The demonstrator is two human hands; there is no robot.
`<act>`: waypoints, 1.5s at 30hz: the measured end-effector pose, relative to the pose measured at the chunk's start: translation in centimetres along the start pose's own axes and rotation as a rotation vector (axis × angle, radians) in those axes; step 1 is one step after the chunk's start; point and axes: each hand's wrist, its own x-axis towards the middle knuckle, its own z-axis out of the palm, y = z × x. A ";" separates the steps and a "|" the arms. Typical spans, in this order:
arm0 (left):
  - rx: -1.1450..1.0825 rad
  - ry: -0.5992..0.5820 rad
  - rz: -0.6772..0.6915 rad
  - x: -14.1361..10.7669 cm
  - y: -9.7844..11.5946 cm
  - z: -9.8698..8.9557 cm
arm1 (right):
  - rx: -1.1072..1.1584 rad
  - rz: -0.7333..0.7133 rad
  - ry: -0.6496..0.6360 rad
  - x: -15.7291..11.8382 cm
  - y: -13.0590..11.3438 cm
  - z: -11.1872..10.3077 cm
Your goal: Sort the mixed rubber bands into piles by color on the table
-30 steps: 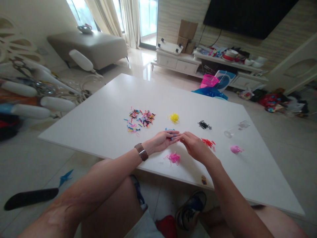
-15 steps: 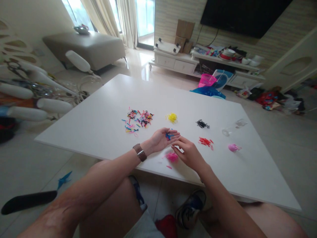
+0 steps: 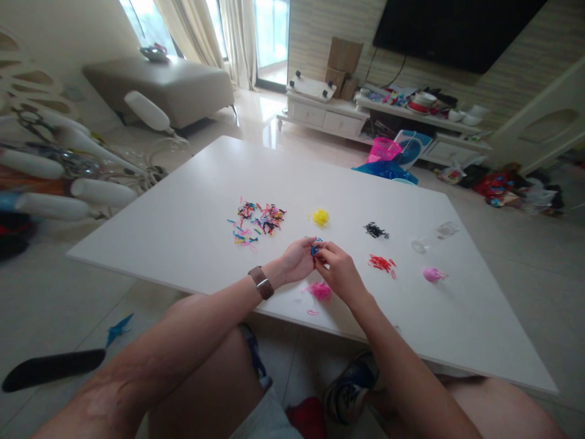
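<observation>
Palm up above the near part of the white table, my left hand cradles a few small blue rubber bands. My right hand reaches over the left palm, its thumb and fingertips pinched on the blue bands; how many are between them is hidden. Just below both hands lies a pile of pink rubber bands, with a single pink band nearer the table edge. Farther off are a yellow pile, a black pile and a red pile.
A mixed-colour heap of rubber bands lies left of the hands. On the right are a clear open container, a clear piece and a pink object. White lamp arms stand beside the table's left edge.
My right hand has moved left onto the left palm, and its fingertips have closed on the blue bands. The left fingers, stretched out before, are now partly covered and look more curled.
</observation>
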 end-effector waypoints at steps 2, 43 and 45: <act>0.005 0.003 0.013 0.0 0.0 0.0 | 0.040 0.013 0.015 0.1 0.0 0.0; 0.073 0.121 -0.003 0.2 0.3 -0.4 | -0.376 0.350 0.246 -8.0 10.7 -10.2; 0.068 0.121 -0.010 0.2 0.4 -0.3 | -0.275 0.276 0.184 -7.6 8.3 -9.0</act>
